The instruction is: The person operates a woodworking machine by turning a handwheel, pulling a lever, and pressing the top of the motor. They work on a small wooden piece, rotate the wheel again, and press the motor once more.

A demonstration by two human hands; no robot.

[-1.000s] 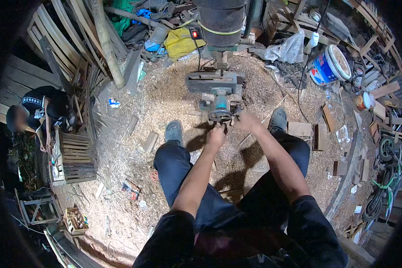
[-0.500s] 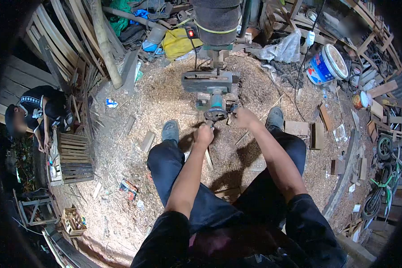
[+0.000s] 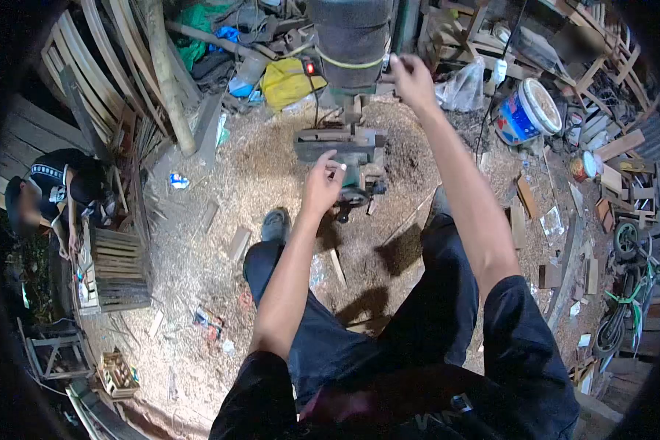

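Well, nearest I see two legs [image 3: 451,279] spread wide, and one thin stick [image 3: 337,268] lying on the floor [image 3: 213,271] between them. Just past the stick stands one machine [image 3: 350,176]. It is green and gray, with one round wheel [image 3: 355,196] in front and one long gray clamp [image 3: 308,150] behind that. The left hand [image 3: 324,187] is by the clamp, reaching forward and up, spread a little. I can't tell if it touches anything. The right hand [image 3: 416,83] reaches farther, well apart from the left hand, and bends in beside the big dark drum [image 3: 350,37] at the machine's top. I can't tell if it touches the drum. One yellow band [image 3: 353,67] goes around the drum. Near that are one small red light [image 3: 309,68], one yellow bag [image 3: 286,83] and two buckets [image 3: 517,121], one big and one little.
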